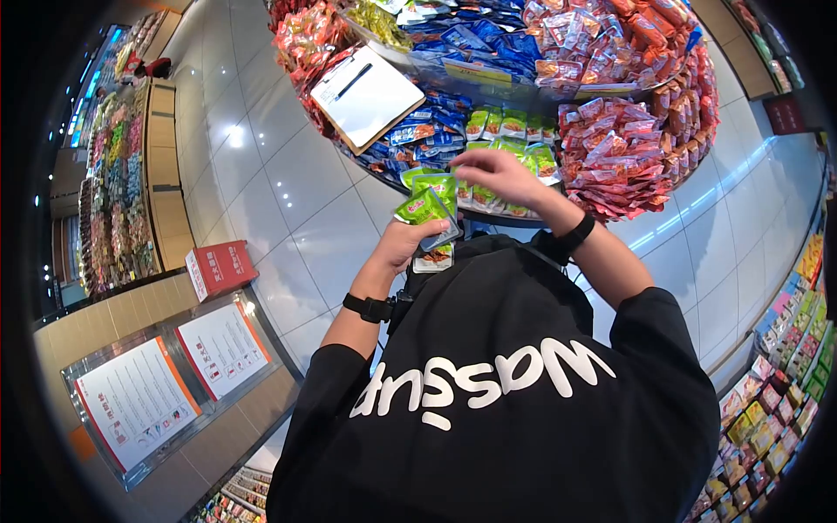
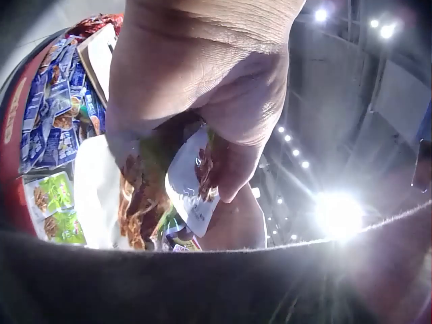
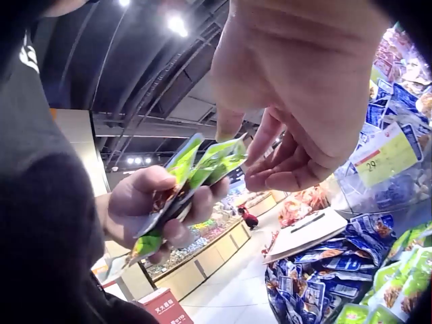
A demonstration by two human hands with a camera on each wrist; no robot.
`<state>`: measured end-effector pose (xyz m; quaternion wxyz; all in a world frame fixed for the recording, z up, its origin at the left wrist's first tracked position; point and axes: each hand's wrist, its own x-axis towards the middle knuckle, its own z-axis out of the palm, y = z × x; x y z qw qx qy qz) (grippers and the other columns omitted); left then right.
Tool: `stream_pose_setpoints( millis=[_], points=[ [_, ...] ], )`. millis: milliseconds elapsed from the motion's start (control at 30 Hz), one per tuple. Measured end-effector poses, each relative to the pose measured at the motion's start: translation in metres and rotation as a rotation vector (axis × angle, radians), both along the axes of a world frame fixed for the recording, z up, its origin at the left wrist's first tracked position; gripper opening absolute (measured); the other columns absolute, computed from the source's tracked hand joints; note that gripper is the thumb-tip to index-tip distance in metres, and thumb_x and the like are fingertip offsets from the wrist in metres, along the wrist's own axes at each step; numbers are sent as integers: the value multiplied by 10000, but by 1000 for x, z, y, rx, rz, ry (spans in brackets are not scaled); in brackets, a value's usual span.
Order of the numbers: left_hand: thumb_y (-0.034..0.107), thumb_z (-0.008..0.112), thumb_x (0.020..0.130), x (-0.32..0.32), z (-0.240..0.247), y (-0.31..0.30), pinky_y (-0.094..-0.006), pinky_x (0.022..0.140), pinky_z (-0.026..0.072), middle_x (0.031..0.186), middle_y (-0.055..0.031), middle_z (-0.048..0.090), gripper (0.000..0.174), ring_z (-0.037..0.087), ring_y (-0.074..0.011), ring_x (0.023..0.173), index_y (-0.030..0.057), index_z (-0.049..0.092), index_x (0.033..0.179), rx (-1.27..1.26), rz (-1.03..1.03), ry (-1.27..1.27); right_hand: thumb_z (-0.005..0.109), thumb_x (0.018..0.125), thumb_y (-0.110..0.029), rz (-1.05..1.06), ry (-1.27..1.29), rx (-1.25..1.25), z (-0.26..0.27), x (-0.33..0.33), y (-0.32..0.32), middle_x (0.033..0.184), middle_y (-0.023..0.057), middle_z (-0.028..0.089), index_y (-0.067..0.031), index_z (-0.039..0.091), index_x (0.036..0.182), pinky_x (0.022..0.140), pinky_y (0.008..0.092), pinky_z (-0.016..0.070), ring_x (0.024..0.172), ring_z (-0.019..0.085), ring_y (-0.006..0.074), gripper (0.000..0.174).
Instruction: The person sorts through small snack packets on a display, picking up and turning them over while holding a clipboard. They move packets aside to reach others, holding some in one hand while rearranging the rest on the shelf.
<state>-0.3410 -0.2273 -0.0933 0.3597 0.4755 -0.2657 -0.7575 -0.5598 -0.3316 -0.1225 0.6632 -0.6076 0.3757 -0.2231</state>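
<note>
My left hand [image 1: 404, 246] grips several green snack pouches [image 1: 422, 207], fanned out in front of the black shirt. In the left wrist view, a pouch's white edge and printed food picture [image 2: 135, 209] show below the hand. My right hand [image 1: 501, 177] reaches in from the other side, above these pouches. In the right wrist view, its thumb and forefinger pinch the top corner of one pouch [image 3: 226, 162], while the other fingers curl beside it. More green pouches [image 1: 510, 126] lie in the display bin just ahead, between blue packets [image 1: 427, 139] and red ones [image 1: 610, 148].
A clipboard [image 1: 370, 100] with white paper and a pen lies on the bin's left side. An upper tier holds more packets [image 1: 471, 44], with a price card [image 3: 388, 158] on its front. A red box [image 1: 220, 268] stands on the floor at left; stocked shelves [image 1: 767, 410] line the right.
</note>
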Motion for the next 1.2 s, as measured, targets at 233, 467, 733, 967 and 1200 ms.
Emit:
stream_pose_setpoints(
  millis=[233,467,733,967,1200],
  points=[
    [38,713,845,3,-16,-13,-340,905,543,1154,-109,676,453,678,-203,1013,4,562,1271,-27,-78,-101,711,910,-154,-68,-52,32,10,7,3,881,28,691,4,642,1103,649,221,483,786,624,51,258],
    [41,726,848,15,-14,-13,-292,848,539,1100,-57,683,400,665,-138,955,19,595,1225,-16,66,-53,701,906,-130,-14,-91,228,10,23,4,795,30,684,-13,646,989,583,229,484,660,648,87,153],
    [-23,630,891,65,-24,-37,-402,778,615,1130,-197,670,408,708,-315,940,-36,503,1279,34,167,74,685,908,-128,-432,79,35,-56,-21,-77,816,-7,654,23,693,1079,628,227,461,706,575,57,228],
    [-24,635,886,115,-25,-69,-385,778,612,1105,-179,677,388,709,-289,928,-28,515,1256,67,174,82,745,832,-260,-456,740,14,-148,-41,-147,840,118,721,20,699,1087,704,332,521,754,684,192,382],
    [-24,641,880,144,-30,-108,-370,815,597,1100,-177,681,397,705,-276,946,-36,525,1260,63,90,128,691,837,-264,-683,1031,-318,-139,-30,-118,966,199,717,-10,703,1052,841,419,535,927,693,350,333]
  ],
)
